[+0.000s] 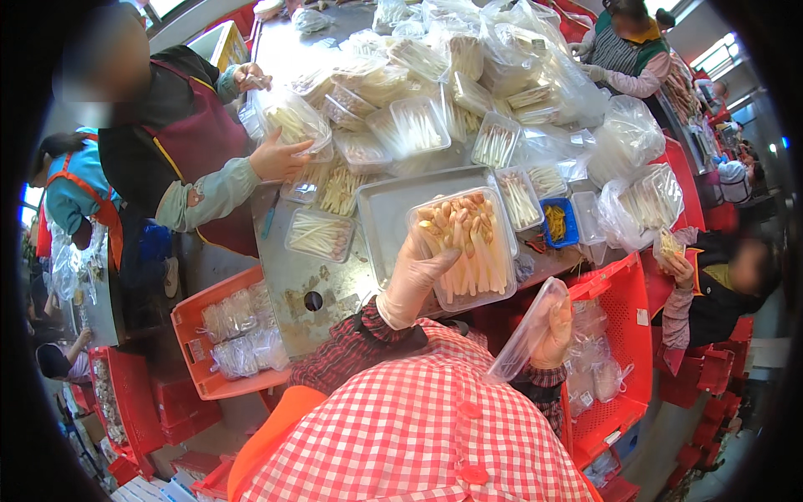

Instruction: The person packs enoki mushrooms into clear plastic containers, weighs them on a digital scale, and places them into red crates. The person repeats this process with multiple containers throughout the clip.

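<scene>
My left hand [411, 273], in a thin pale glove, grips a clear plastic tray [509, 276] from its left side. Thick pale sprouts with brownish-pink heads, apparently peanut sprouts [470, 241], fill it, and my thumb lies over their stems. To the right and lower, my right hand [553, 336] holds a clear, shallow plastic piece [526, 332], a lid or an empty tray, tilted nearly edge-on. Its fingers are partly seen through the plastic. Beneath the filled tray is a rectangular metal tray [392, 194] on the metal table [295, 276].
Packed sprout trays and plastic bags [420, 125] heap the table's far side. A blue basket [560, 223] holds yellow bands. Red crates [633, 351] and an orange-red crate [188, 314] hold bagged packs. A co-worker's hand [279, 157] reaches in at left; another person handles a pack at right.
</scene>
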Action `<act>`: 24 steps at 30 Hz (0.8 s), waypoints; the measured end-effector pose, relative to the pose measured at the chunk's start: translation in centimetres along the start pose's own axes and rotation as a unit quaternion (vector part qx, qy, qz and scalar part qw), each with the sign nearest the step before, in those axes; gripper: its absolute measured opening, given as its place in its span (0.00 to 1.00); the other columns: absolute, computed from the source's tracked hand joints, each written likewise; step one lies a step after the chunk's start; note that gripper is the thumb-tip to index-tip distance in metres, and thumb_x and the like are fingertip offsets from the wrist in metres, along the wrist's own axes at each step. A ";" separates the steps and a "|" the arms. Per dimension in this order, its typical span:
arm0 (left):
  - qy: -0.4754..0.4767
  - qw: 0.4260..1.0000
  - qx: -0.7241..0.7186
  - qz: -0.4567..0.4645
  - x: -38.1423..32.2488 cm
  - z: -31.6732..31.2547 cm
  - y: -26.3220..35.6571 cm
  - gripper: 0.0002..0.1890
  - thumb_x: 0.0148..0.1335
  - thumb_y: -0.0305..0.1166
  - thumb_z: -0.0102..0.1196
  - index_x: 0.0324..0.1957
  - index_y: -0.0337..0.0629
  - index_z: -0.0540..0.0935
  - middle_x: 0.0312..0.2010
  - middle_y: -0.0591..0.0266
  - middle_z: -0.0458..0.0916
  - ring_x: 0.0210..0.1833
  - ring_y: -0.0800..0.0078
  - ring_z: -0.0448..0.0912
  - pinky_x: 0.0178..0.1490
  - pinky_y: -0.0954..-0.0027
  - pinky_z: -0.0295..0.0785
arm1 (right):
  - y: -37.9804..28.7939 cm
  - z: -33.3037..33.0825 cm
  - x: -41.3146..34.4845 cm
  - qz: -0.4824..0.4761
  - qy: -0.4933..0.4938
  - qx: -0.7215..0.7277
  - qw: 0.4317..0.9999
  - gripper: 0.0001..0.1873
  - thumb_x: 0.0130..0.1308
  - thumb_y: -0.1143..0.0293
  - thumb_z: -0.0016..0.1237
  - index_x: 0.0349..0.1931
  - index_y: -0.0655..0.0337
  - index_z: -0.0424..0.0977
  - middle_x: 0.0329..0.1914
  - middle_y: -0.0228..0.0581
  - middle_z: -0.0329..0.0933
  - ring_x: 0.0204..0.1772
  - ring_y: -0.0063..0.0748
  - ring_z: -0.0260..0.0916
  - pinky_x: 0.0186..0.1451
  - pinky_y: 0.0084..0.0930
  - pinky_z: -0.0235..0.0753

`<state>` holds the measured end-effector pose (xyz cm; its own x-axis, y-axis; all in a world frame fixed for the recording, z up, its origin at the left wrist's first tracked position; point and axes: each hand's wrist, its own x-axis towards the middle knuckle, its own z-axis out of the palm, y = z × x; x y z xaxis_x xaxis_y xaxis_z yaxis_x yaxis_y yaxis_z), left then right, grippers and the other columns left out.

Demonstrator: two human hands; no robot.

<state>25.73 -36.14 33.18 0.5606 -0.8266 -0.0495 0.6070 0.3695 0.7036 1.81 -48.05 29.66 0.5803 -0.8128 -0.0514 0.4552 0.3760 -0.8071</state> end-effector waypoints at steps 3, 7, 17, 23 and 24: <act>0.011 0.998 0.054 0.045 -0.2 0.7 0.3 0.32 0.65 0.23 0.58 0.69 0.40 0.60 0.61 0.64 0.71 0.62 0.73 0.70 0.68 0.68 0.63 | -0.2 0.9 0.1 -0.008 -0.064 -0.038 0.997 0.25 0.72 0.65 0.49 0.64 0.65 0.59 0.26 0.33 0.69 0.26 0.24 0.65 0.32 0.20 0.67; 0.025 0.989 0.127 0.075 -0.4 1.2 0.4 0.33 0.65 0.23 0.59 0.69 0.40 0.60 0.60 0.65 0.72 0.61 0.74 0.71 0.66 0.69 0.65 | -0.5 1.4 0.3 -0.037 -0.044 -0.048 0.997 0.21 0.73 0.66 0.47 0.61 0.63 0.62 0.25 0.32 0.68 0.27 0.23 0.63 0.31 0.20 0.64; 0.041 0.993 -0.104 -0.030 -0.2 -0.5 0.0 0.29 0.69 0.41 0.53 0.68 0.42 0.63 0.62 0.61 0.72 0.62 0.68 0.73 0.66 0.62 0.68 | -1.4 1.3 0.2 -0.072 0.043 0.020 0.996 0.13 0.75 0.66 0.44 0.55 0.60 0.70 0.24 0.30 0.66 0.27 0.20 0.58 0.29 0.19 0.60; 0.005 0.982 -0.185 -0.027 -0.1 -1.0 -0.5 0.29 0.70 0.42 0.53 0.68 0.43 0.64 0.62 0.61 0.72 0.62 0.67 0.72 0.66 0.62 0.67 | -1.4 0.9 0.2 -0.071 0.038 0.023 0.996 0.13 0.75 0.65 0.43 0.54 0.61 0.71 0.24 0.31 0.67 0.27 0.20 0.59 0.29 0.19 0.60; 0.029 0.989 -0.137 -0.035 -0.1 -1.1 -0.5 0.29 0.69 0.38 0.54 0.68 0.43 0.63 0.62 0.61 0.72 0.62 0.67 0.72 0.66 0.62 0.67 | -1.4 0.8 0.3 -0.079 0.027 0.013 0.996 0.13 0.75 0.65 0.43 0.54 0.61 0.71 0.24 0.31 0.67 0.27 0.21 0.59 0.29 0.19 0.60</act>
<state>26.01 -35.81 32.11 0.5379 -0.8316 -0.1380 0.7716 0.4199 0.4779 1.89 -48.41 31.28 0.4630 -0.8853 0.0431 0.5554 0.2519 -0.7925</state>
